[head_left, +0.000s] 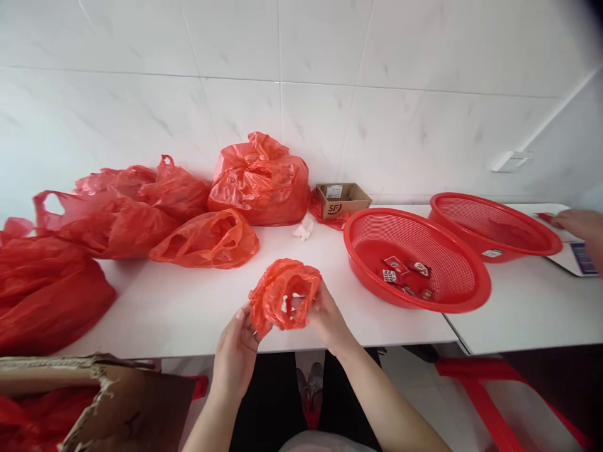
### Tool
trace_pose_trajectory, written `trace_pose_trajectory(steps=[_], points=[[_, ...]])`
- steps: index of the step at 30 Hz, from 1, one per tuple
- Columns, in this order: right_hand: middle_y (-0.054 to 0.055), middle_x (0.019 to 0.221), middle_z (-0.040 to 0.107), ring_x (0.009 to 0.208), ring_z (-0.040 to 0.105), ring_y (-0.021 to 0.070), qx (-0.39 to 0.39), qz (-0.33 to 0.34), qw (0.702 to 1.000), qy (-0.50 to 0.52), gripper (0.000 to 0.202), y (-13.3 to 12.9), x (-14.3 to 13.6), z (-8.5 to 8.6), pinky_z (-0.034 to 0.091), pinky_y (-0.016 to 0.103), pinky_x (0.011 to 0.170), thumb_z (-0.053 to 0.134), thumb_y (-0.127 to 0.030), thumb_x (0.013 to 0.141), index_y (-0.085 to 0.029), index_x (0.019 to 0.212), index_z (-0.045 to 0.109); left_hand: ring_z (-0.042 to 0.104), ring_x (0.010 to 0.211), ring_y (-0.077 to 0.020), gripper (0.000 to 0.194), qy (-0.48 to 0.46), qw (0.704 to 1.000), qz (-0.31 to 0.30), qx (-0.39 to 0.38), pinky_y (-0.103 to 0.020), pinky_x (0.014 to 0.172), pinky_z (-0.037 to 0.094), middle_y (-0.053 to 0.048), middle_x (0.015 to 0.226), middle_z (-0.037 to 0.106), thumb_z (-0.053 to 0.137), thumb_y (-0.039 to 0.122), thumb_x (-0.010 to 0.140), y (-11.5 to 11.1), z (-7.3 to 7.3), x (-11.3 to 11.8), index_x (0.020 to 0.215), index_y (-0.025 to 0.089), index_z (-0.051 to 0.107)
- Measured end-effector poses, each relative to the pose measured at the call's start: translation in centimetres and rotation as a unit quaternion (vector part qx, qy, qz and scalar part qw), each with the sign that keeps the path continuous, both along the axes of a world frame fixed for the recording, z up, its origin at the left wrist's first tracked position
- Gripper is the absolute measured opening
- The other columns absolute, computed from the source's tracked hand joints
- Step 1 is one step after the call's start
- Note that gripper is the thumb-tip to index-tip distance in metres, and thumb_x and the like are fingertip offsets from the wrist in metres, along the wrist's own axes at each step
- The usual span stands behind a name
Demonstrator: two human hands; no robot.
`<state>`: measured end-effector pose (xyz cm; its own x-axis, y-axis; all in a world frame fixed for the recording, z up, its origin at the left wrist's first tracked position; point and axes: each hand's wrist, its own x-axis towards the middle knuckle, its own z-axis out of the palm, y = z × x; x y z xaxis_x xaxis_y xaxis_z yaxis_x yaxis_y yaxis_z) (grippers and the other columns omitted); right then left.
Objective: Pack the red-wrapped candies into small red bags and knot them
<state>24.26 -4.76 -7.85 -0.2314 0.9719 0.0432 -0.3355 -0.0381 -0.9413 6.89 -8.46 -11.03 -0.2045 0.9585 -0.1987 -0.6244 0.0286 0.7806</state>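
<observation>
Near the table's front edge, a crumpled red plastic bag (273, 298) is held up between both hands, its mouth gathered into a ring. My left hand (237, 348) grips the bag's left side, fingers curled against the plastic. On the right side, my right hand (327, 317) holds the bag's rim, with some fingers hidden behind or inside it. Small white pieces show through the opening; what they are I cannot make out. To the right, a red mesh basket (452, 263) holds several small red and white packets (394, 265).
Red plastic bags (259, 182) line the table's back and left. A small cardboard box (343, 202) stands by the wall. Another red basket (499, 223) is at right, beside a scale (572, 254) and another person's hand (572, 221). A large carton (136, 402) stands lower left.
</observation>
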Motion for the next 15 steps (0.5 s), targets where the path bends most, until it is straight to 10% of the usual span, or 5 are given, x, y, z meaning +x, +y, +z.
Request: trace_pose_trajectory(steps=[5,10,15], points=[[0.003,0.094,0.068,0.083,0.064,0.0181,0.011,-0.127,0.991,-0.027,0.017,-0.1,3.0,-2.1,0.053,0.031,0.072,0.067,-0.031,0.081,-0.022,0.095,0.064,0.051,0.129,-0.0294,0.054,0.295,0.954,-0.055,0.008,-0.046,0.106,0.042,-0.009,0.147,0.049,0.061,0.048,0.087,-1.3,-0.3,1.8,0.136,0.028,0.052],[0.006,0.101,0.065,0.089,0.063,0.0182,0.137,-0.210,0.944,-0.216,0.015,-1.1,3.8,-1.5,0.052,0.030,0.074,0.056,-0.025,0.088,-0.022,0.099,0.067,0.038,0.139,-0.0324,0.070,0.426,0.877,0.006,0.223,-0.051,0.108,0.039,-0.008,0.161,0.022,0.054,0.058,0.087,-3.7,1.3,3.5,0.150,0.038,0.030],[0.006,0.105,0.064,0.092,0.064,0.0174,0.163,-0.177,0.947,-0.211,0.020,-2.2,3.0,-0.7,0.054,0.029,0.076,0.052,-0.024,0.091,-0.024,0.105,0.066,0.045,0.135,-0.0301,0.070,0.480,0.866,-0.075,0.122,-0.048,0.108,0.040,-0.010,0.151,0.042,0.066,0.041,0.084,-3.1,0.6,4.5,0.147,0.031,0.037]])
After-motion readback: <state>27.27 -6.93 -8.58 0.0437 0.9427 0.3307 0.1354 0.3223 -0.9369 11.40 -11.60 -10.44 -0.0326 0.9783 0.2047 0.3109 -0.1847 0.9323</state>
